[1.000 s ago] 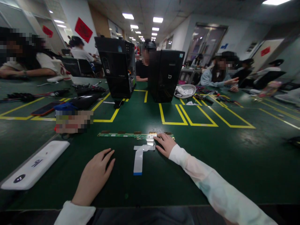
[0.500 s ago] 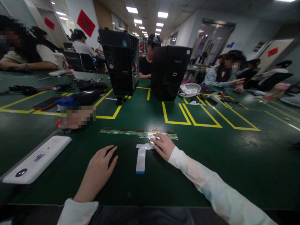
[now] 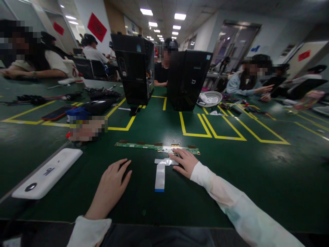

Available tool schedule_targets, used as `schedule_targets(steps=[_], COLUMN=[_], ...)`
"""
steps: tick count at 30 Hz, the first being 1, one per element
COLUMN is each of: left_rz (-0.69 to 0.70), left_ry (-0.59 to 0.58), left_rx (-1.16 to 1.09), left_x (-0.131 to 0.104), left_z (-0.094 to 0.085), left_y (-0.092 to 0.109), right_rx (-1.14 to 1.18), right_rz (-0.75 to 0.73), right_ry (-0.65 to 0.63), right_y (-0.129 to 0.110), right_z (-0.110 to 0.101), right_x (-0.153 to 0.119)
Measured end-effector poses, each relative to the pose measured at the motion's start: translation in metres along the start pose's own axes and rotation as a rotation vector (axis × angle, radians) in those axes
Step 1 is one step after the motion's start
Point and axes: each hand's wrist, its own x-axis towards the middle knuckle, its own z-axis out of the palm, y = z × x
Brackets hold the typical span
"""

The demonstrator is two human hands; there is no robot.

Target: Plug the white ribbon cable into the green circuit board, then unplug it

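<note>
A long, narrow green circuit board (image 3: 144,146) lies across the table in front of me. From its right half a white flat ribbon cable (image 3: 160,175) runs toward me, folded near the board, with a blue end. My right hand (image 3: 186,162) rests over the board's right part and the cable's upper end, its fingers stretched out and touching there; the exact contact is hidden under the fingertips. My left hand (image 3: 113,185) lies on the table left of the cable, fingers spread, holding nothing.
A white power-bank-like device (image 3: 47,175) lies at the left. Two black computer towers (image 3: 133,72) stand ahead. A white basket (image 3: 217,97) is beyond them to the right, cables (image 3: 31,99) lie far left. Yellow tape (image 3: 226,138) marks the green table. Several people sit around.
The view has shifted slightly, so everything sits a little further right. Both hands, the board and the cable keep nearly the same places relative to each other.
</note>
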Motion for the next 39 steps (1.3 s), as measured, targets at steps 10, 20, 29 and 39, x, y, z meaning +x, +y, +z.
schedule_targets(steps=[10,20,29,39], left_rz=[0.002,-0.015,-0.016,-0.025], left_ry=[0.004,-0.019,-0.025,-0.031], left_rx=[-0.014,-0.024,-0.017,-0.032], left_x=[-0.001,-0.001,-0.002,-0.001], left_z=[0.000,-0.002,0.000,-0.001], left_y=[0.000,0.001,-0.001,0.000], right_rx=[0.022,0.041,0.042,-0.094], right_rz=[-0.011,0.153,0.230,0.369], right_ry=[0.072,0.105,0.145,0.107], right_y=[0.051,0.088,0.099,0.144], right_z=[-0.019,-0.048,-0.049,-0.060], right_x=[-0.073,-0.156,-0.186,-0.268])
